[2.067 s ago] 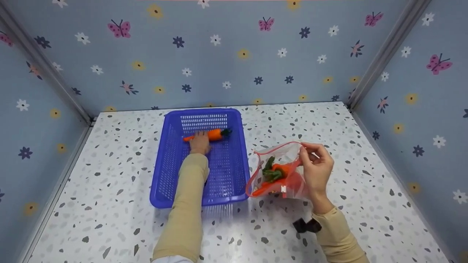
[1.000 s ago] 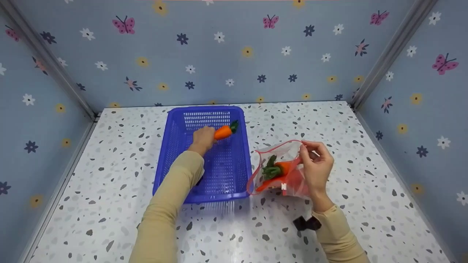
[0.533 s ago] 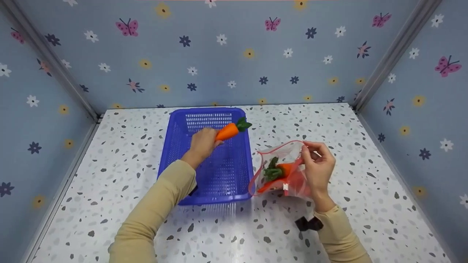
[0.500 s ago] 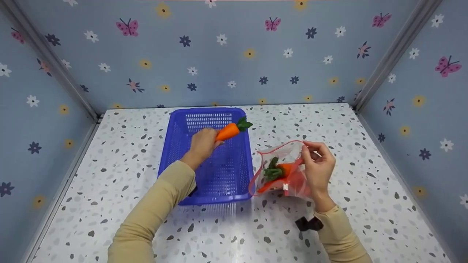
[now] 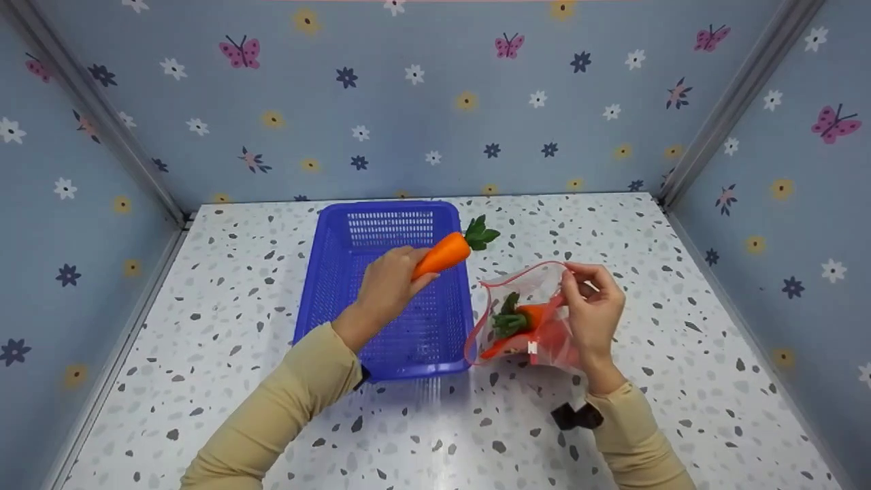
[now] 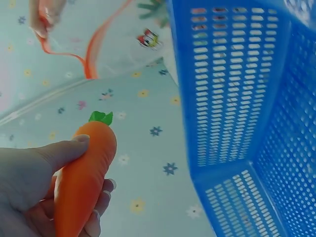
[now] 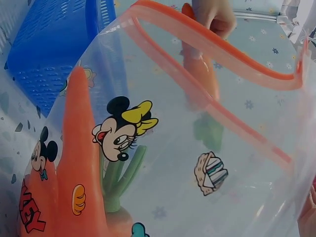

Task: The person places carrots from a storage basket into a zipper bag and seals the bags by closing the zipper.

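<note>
The left hand (image 5: 386, 289), gripping the carrot (image 5: 442, 254), has lifted it from the basket (image 5: 340, 272) toward the bag (image 5: 537, 286) the right hand (image 5: 593, 314) pinches.

three carrots (image 5: 444, 253), one basket (image 5: 340, 286), one bag (image 5: 537, 289)

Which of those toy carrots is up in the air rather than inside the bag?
The orange plastic carrot gripped by the left hand, raised above the blue perforated basket. The other carrots sit inside the clear zip bag held by the right hand.
</note>
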Demonstrator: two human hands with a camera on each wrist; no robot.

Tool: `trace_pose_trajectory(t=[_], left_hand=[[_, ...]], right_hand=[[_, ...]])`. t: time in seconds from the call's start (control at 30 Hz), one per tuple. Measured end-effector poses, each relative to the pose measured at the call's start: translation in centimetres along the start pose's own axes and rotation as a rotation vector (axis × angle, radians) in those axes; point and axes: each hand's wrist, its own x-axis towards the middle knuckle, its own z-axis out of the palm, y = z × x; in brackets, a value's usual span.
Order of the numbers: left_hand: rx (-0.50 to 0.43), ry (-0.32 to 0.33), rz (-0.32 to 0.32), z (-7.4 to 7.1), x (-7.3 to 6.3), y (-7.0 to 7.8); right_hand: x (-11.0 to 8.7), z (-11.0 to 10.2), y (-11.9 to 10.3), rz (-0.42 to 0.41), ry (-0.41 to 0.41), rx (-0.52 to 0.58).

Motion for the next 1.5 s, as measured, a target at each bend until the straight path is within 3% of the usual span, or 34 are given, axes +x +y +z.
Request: trace_pose_trajectory(t=[0.27,0.5,0.73,1.07,1.5], left_hand=[[-0.072,0.085,0.052,-0.4,-2.4,1.8],[-0.152,0.158,0.083,0.1,-4.3,2.9],[-0.214,0.195,0.093,1.1,-5.4,4.0],[-0.221,0.166,0.114,3.4,-5.6,4.9],[-0.224,0.046,0.077,5.7,-4.7,6.1]], right_hand=[[0.1,0.0,0.3,-0.002,-0.002,0.006],[0.0,0.0,0.1,-0.009,-0.007,-0.053],[0.0,0.1,0.1,-0.001,-0.004,-0.022],[0.0,0.1,0.2,0.004,0.001,0.009],[-0.2,0.5,-0.5,0.003,-0.009,0.007]])
